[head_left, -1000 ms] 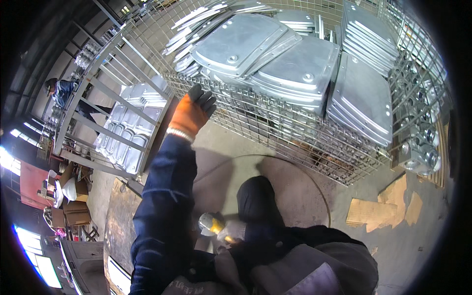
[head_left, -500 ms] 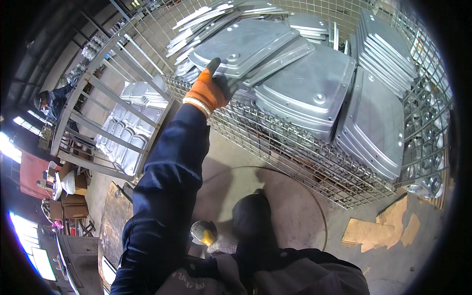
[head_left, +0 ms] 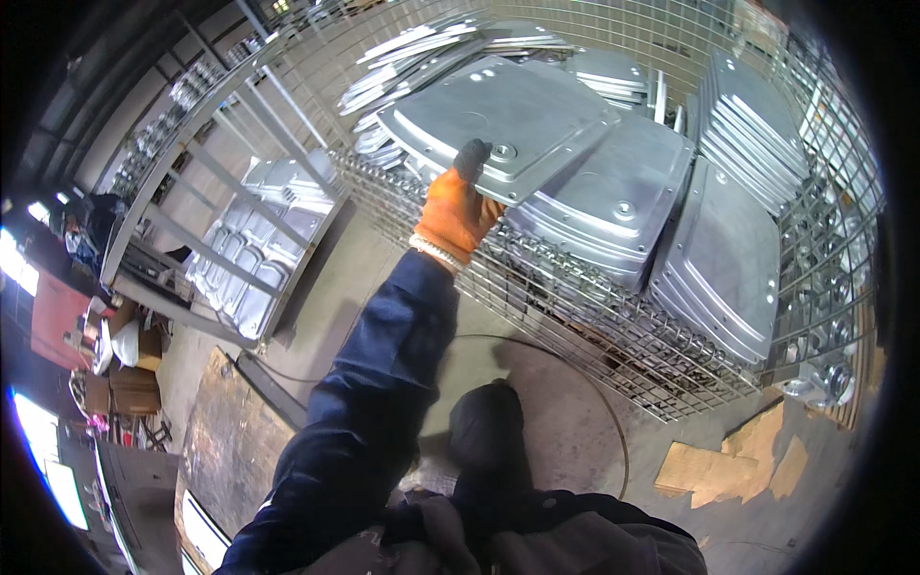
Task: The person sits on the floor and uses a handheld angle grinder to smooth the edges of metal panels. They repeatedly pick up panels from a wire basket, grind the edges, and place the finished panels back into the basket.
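Observation:
My left hand (head_left: pixel 458 209), in an orange glove with dark fingertips, grips the near edge of a flat grey metal cover plate (head_left: pixel 508 120). The thumb presses on top, close to a round boss, while the other fingers go underneath and are mostly hidden. This plate lies tilted over a stack of similar metal plates (head_left: pixel 613 182) inside a wire mesh cage (head_left: pixel 575 287). Its near edge is raised off the stack. My right hand does not show.
More plates stand in leaning stacks (head_left: pixel 724 249) on the cage's right side. A metal-framed rack (head_left: pixel 182 225) holding silvery castings (head_left: pixel 244 264) is at the left. Torn cardboard (head_left: pixel 719 465) lies on the floor at right. A worn board (head_left: pixel 225 422) is at lower left.
My left hand has moved right and a little nearer, and the plate has shifted right with it over the stack. A grey and yellow thing near my feet has gone from view.

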A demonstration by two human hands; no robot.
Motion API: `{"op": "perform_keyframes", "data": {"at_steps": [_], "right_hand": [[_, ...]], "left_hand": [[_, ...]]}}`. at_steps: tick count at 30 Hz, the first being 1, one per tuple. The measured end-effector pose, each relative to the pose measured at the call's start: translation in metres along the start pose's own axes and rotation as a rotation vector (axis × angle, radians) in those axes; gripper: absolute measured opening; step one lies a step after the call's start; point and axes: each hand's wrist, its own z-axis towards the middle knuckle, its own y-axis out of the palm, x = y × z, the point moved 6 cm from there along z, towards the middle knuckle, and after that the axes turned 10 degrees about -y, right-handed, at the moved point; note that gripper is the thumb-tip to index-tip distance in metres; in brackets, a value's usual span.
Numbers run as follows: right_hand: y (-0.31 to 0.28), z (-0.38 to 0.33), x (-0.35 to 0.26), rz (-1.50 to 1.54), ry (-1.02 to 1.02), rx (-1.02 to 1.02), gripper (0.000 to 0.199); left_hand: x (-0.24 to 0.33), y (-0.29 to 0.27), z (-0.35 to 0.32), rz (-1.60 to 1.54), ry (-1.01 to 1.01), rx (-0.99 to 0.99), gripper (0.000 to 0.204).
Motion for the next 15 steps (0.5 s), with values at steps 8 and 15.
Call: {"op": "perform_keyframes", "data": {"at_steps": [8, 15], "right_hand": [[0.032, 0.004, 0.026, -0.054, -0.028, 0.048, 0.015], [0.034, -0.006, 0.058, -0.028, 0.301, 0.233, 0.020]], "left_hand": [[0.065, -0.031, -0.164, -0.552, -0.050, 0.044, 0.033], [0.097, -0.094, -0.420, -0.451, 0.277, 0.534, 0.041]]}}
